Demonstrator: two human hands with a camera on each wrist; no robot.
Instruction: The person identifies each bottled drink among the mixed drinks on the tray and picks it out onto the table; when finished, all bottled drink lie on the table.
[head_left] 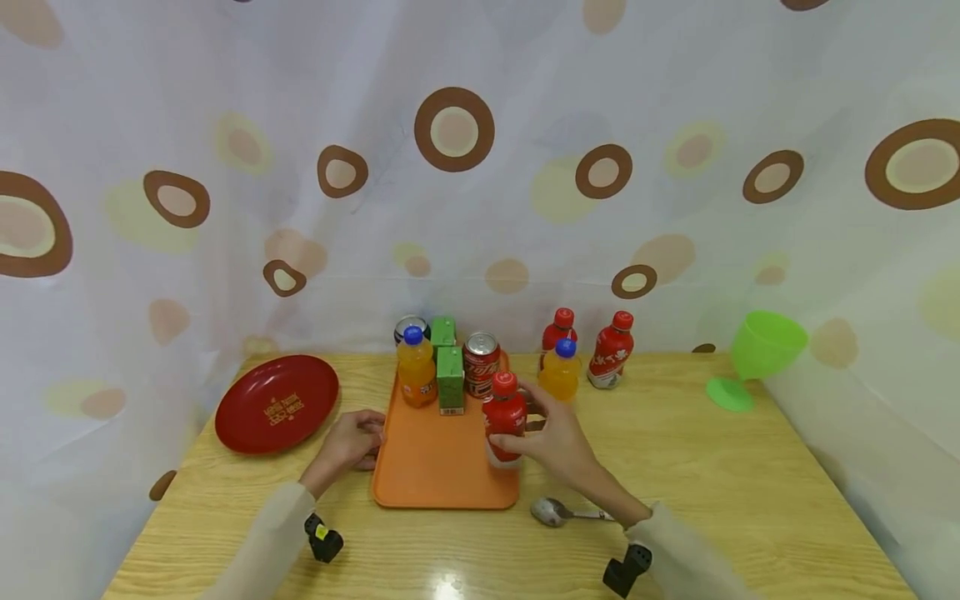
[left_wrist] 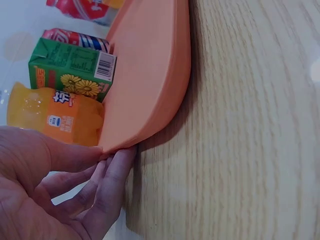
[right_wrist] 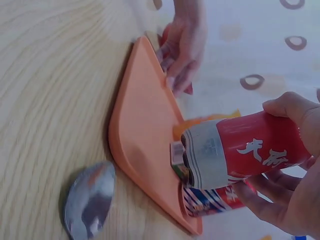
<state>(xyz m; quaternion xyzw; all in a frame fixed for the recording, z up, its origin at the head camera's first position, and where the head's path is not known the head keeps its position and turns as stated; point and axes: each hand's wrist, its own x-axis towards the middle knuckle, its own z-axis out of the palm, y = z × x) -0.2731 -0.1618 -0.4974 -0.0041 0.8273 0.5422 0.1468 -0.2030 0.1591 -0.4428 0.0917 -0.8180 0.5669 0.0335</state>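
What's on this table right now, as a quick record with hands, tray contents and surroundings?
Left hand: fingers pinch the left rim of the orange tray
Right hand: holds a red-capped bottle, base raised, at tray's right side
On tray: orange-drink bottle, front green carton, red can
Behind those: second carton, second can
Left of tray: red plate
Back right: two other red bottles, another orange drink
Front right: metal spoon
Far right: green goblet
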